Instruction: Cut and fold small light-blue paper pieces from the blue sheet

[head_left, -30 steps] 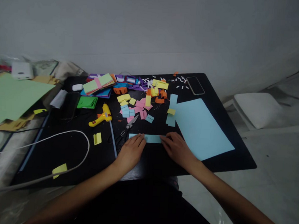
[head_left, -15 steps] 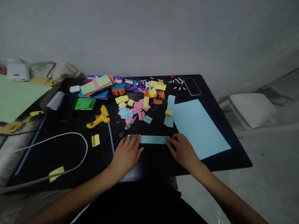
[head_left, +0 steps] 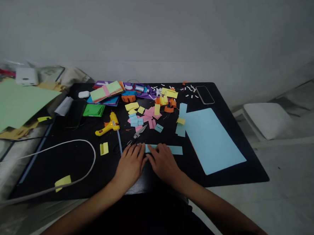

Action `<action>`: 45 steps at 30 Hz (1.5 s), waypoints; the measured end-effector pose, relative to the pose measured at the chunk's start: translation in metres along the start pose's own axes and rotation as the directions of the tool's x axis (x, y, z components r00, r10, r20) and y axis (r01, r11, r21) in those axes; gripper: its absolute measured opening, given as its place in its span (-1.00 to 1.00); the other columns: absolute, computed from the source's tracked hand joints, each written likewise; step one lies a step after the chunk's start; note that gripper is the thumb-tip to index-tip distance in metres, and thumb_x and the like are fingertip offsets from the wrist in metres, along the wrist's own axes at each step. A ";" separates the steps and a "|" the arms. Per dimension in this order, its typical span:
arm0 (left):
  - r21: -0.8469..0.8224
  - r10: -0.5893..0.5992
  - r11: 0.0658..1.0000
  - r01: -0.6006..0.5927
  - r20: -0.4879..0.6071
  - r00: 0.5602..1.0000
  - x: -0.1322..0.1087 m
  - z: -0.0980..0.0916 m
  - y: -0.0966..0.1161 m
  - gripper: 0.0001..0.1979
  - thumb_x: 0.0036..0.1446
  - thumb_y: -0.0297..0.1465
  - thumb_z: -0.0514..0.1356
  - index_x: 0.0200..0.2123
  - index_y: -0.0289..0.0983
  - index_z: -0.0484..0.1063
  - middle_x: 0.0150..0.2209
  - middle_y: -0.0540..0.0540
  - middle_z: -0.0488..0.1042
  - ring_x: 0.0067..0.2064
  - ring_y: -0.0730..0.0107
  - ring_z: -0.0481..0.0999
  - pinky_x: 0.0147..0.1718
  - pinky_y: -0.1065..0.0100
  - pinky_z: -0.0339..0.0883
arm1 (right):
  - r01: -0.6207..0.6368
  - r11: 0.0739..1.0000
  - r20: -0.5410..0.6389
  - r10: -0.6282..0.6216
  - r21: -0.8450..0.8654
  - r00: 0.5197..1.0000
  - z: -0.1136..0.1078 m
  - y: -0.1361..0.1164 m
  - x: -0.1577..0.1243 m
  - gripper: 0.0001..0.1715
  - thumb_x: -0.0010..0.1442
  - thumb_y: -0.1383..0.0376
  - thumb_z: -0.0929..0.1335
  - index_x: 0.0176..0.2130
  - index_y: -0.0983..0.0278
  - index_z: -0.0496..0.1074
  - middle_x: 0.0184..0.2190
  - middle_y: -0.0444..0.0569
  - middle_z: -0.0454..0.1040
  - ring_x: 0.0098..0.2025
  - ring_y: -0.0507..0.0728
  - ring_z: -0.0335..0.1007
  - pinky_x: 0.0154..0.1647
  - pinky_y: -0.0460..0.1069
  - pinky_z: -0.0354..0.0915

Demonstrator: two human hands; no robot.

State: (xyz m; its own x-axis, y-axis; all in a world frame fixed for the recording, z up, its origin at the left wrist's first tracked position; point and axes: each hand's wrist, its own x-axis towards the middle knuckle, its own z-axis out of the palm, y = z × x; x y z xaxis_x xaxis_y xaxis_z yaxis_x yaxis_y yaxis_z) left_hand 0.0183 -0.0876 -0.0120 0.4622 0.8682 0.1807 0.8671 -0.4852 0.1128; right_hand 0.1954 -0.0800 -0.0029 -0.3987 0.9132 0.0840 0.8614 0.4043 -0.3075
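Note:
A light-blue paper strip (head_left: pixel 176 150) lies flat along the near part of the black table, its right part bare. My left hand (head_left: pixel 130 162) holds down the strip's left end, fingers close together. Right beside it, my right hand (head_left: pixel 165 164) grips the strip's left part, thumb and fingertips on the paper. The hands nearly meet, and the fingers hide that end of the strip. Just beyond my left hand lie scissors (head_left: pixel 140 131), handles partly hidden. A yellow glue gun (head_left: pixel 109 125) with a glue stick in it rests to the left.
A large light-blue sheet (head_left: pixel 215 140) lies on the right, a phone (head_left: pixel 204 95) behind it. Pink, yellow and blue paper pieces (head_left: pixel 148 115) are heaped at the middle. A white cable (head_left: pixel 92 152) loops across the left. A white stool (head_left: pixel 264 118) stands beyond the right edge.
My right hand has moved left along the strip, from its right end to beside my left hand. My left hand stays at the left end. The whole view has shifted slightly.

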 end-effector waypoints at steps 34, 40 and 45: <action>-0.048 -0.042 0.998 0.044 0.049 0.998 0.003 -0.008 0.000 -0.54 0.40 -0.30 0.09 0.28 -0.36 0.35 0.16 -0.34 0.48 0.17 -0.07 0.43 0.21 -0.06 0.25 | -0.137 0.990 -0.112 0.140 0.037 0.984 0.006 0.019 -0.007 -0.63 0.41 0.30 0.31 0.14 0.17 0.55 -0.24 0.08 0.48 -0.18 0.22 0.35 -0.14 0.09 0.19; -0.055 -0.030 0.998 0.032 0.039 0.999 0.002 -0.007 -0.002 -0.53 0.40 -0.29 0.09 0.28 -0.37 0.35 0.16 -0.35 0.47 0.16 -0.06 0.43 0.20 -0.05 0.25 | -0.240 0.971 -0.220 0.236 0.009 0.946 -0.010 0.062 -0.042 -0.65 0.42 0.27 0.30 0.08 0.21 0.60 -0.31 0.06 0.48 -0.24 0.21 0.37 -0.23 0.08 0.17; -0.057 -0.030 0.998 0.031 0.027 0.999 0.002 -0.006 -0.002 -0.54 0.38 -0.30 0.12 0.27 -0.36 0.36 0.16 -0.34 0.48 0.15 -0.08 0.44 0.18 -0.07 0.28 | -0.281 0.960 -0.300 0.265 -0.012 0.916 -0.018 0.087 -0.058 -0.63 0.41 0.20 0.29 -0.02 0.26 0.64 -0.35 0.06 0.46 -0.28 0.22 0.37 -0.24 0.10 0.22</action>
State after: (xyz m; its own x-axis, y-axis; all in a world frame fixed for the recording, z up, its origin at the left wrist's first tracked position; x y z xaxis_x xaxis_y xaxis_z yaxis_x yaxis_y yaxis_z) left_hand 0.0166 -0.0854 -0.0055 0.4412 0.8847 0.1503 0.8691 -0.4630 0.1741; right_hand 0.2995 -0.0966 -0.0179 -0.0428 0.9590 0.2800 0.9425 0.1317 -0.3071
